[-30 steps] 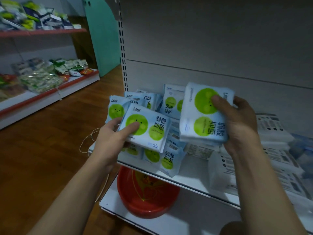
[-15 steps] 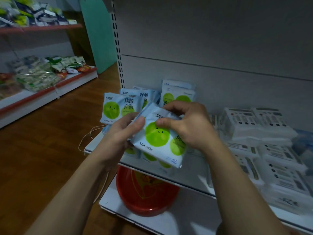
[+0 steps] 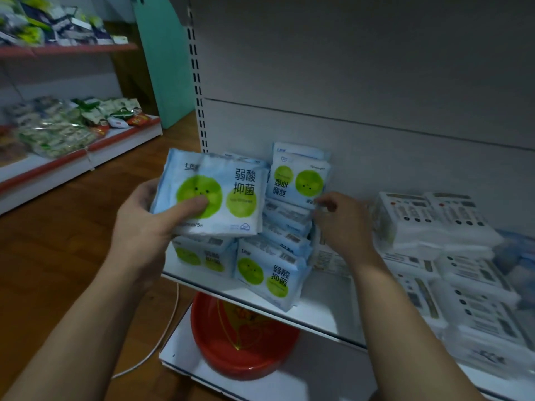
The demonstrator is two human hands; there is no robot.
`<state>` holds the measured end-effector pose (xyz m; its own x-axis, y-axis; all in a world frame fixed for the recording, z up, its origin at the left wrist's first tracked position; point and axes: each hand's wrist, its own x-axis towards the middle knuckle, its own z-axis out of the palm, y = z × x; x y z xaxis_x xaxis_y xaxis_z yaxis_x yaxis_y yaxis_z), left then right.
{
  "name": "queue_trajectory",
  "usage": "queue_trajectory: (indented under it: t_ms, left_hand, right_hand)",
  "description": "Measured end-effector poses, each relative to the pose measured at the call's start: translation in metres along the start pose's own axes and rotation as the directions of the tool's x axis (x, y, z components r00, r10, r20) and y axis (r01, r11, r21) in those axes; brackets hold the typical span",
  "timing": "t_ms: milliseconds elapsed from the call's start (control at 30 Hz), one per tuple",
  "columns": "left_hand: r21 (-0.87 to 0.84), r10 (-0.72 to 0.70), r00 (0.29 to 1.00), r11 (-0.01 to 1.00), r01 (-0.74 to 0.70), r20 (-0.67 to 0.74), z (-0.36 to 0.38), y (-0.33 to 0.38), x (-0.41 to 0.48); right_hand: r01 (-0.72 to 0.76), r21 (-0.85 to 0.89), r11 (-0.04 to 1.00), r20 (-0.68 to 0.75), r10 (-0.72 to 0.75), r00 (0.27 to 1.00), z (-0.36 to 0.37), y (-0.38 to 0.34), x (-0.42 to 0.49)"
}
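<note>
One green-dot pack (image 3: 231, 198) gripped in left hand (image 3: 139, 224) above shelf edge (image 3: 333, 332), right hand (image 3: 344, 224) pinching upright pack (image 3: 301, 178) by its corner

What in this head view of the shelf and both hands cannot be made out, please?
- Head view: how many packs the left hand grips; the front pack hides those behind.
- Head view: whether the right hand pinches the upside-down pack; blur hides the contact.
- Head view: the red basin, far side under the shelf.
- Head view: print on the white packs, too small.
</note>
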<state>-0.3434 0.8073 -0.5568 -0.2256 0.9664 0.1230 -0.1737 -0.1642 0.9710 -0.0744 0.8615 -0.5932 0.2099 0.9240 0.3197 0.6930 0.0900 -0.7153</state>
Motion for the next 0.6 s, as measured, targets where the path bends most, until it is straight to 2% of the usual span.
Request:
queue_trajectory:
  t_ms: [67,200,333,433,500,600]
  left_hand:
    - [-0.014,0.007,1.000,1.000,-0.007,0.011,0.001,0.000,-0.001]
    - [-0.019,0.001,1.000,1.000,-0.001,0.012,0.003,-0.001,-0.001]
    - [-0.019,-0.008,1.000,1.000,0.008,0.007,0.002,-0.002,0.002]
    - [-0.021,-0.020,1.000,1.000,0.020,0.018,0.002,-0.003,0.002]
    - [-0.032,-0.028,0.999,0.999,0.028,0.018,0.002,-0.002,0.002]
    - [-0.050,-0.039,0.999,0.998,0.040,0.015,0.002,-0.001,0.002]
  right_hand:
    - [0.025,-0.120,0.992,0.096,-0.014,0.995,0.007,0.005,0.000]
    - [0.026,-0.173,0.985,0.140,-0.002,0.990,0.009,-0.004,0.003]
    - [0.049,-0.319,0.947,0.268,0.040,0.962,0.016,-0.006,0.002]
    - [0.060,-0.344,0.937,0.278,0.041,0.960,0.019,-0.005,0.004]
    - [0.039,-0.218,0.975,0.248,0.017,0.969,0.017,-0.004,0.004]
    - [-0.067,0.197,0.978,0.095,0.049,0.994,0.006,-0.008,0.005]
